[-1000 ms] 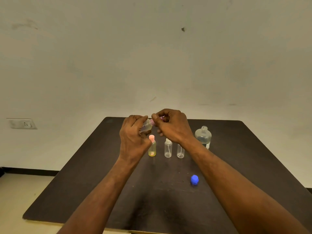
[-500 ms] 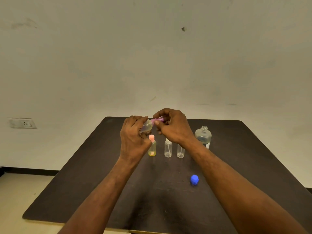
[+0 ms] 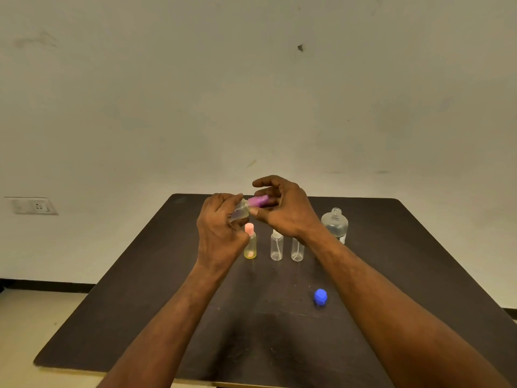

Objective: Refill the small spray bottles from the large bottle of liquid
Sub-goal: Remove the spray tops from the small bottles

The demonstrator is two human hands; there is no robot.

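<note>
Your left hand (image 3: 221, 228) wraps the small clear plastic spray bottle (image 3: 240, 212), tilted, held above the table (image 3: 173, 317); right-hand (image 3: 282, 211) grip pinches its purple cap (image 3: 258, 201), prob. to unscrew. Large clear bottle (image 3: 334, 224) stands uncapped, ready to pour.

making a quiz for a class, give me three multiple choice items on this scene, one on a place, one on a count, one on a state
1. Where is the blue cap?
A. on the big bottle
B. loose on the table, nearer the person than the bottles
C. in the left hand

2. How many small bottles stand on the table?
A. three
B. one
C. five

3. What state is the big bottle in?
A. capped
B. lying on its side
C. upright with an open neck

Answers: 1 B, the cap lies alone on the dark top. 2 A, one with a pink cap and two clear ones stand in a row. 3 C, its bare threads show.
</note>
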